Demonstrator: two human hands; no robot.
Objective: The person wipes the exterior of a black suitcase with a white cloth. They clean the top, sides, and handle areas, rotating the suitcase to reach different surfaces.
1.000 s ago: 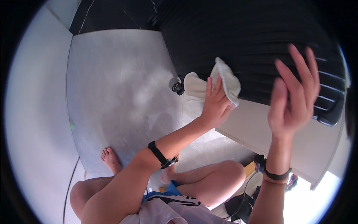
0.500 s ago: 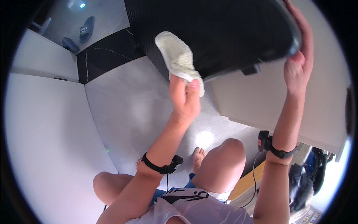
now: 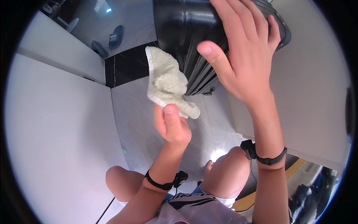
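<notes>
My left hand [image 3: 173,125] pinches a cream, fluffy cloth [image 3: 166,76] with a white edge between thumb and fingers. The cloth hangs out ahead of the hand, close to the near side of a black ribbed suitcase [image 3: 186,18]. My right hand [image 3: 248,56] has its fingers spread over the suitcase at the top of the view, the thumb stretched out to the left. Whether the palm rests on the shell is hidden. Part of the suitcase runs out of view at the top.
Grey slippers [image 3: 116,37] lie on the floor at the far left, beyond a black marbled strip [image 3: 128,67]. A white panel [image 3: 56,123] stands on the left and a pale panel [image 3: 309,86] on the right. Dark cloth items [image 3: 305,198] lie at the lower right.
The suitcase has turned, its ribbed side now facing me. My right hand has gone from gripping its right edge to lying spread over it. My left hand has drawn nearer with the cloth.
</notes>
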